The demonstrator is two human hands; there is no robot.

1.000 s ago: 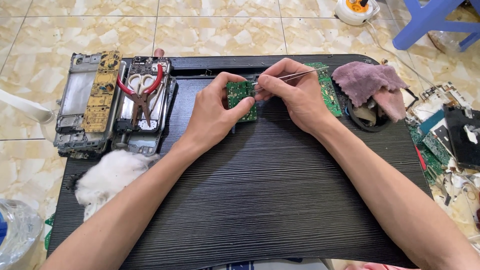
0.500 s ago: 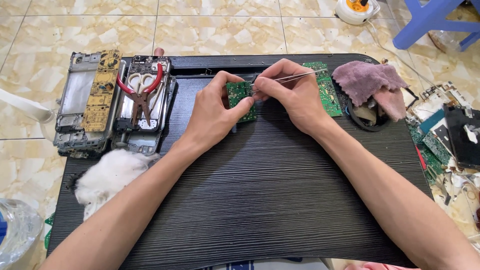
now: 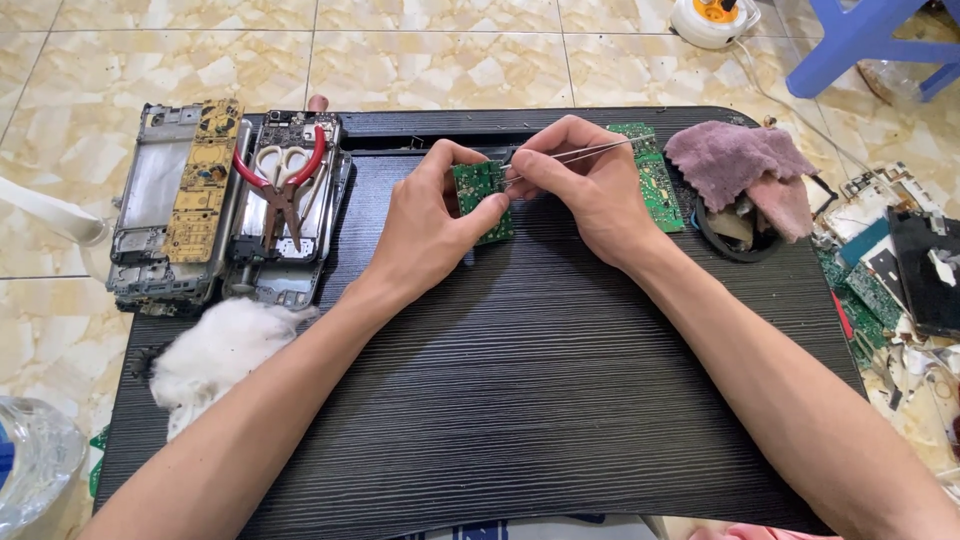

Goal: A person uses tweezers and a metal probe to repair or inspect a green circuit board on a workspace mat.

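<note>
We hold a small green circuit board [image 3: 482, 196] in our left hand [image 3: 430, 235], with the thumb on its lower right face and the fingers wrapped behind its left edge, so that the board stands tilted above the far middle of the black ribbed tray table [image 3: 520, 400]. Our right hand [image 3: 590, 190] pinches a pair of metal tweezers [image 3: 580, 153] between thumb and forefinger; the tweezer tips meet the upper right corner of the board, while the rear end points toward the right. Both hands are closed on their objects and touch each other near the board. A second green circuit board [image 3: 655, 180] lies flat on the table just behind the right hand. To its right, a mauve cloth [image 3: 740, 165] covers part of a dark round object. On the left edge of the table, two stripped phone frames [image 3: 175, 215] lie side by side, and red-handled pliers [image 3: 285, 185] rest on the nearer one. A wad of white cotton [image 3: 215, 350] sits on the near left corner. Loose electronic parts [image 3: 900, 270] lie on the tiled floor to the right.
</note>
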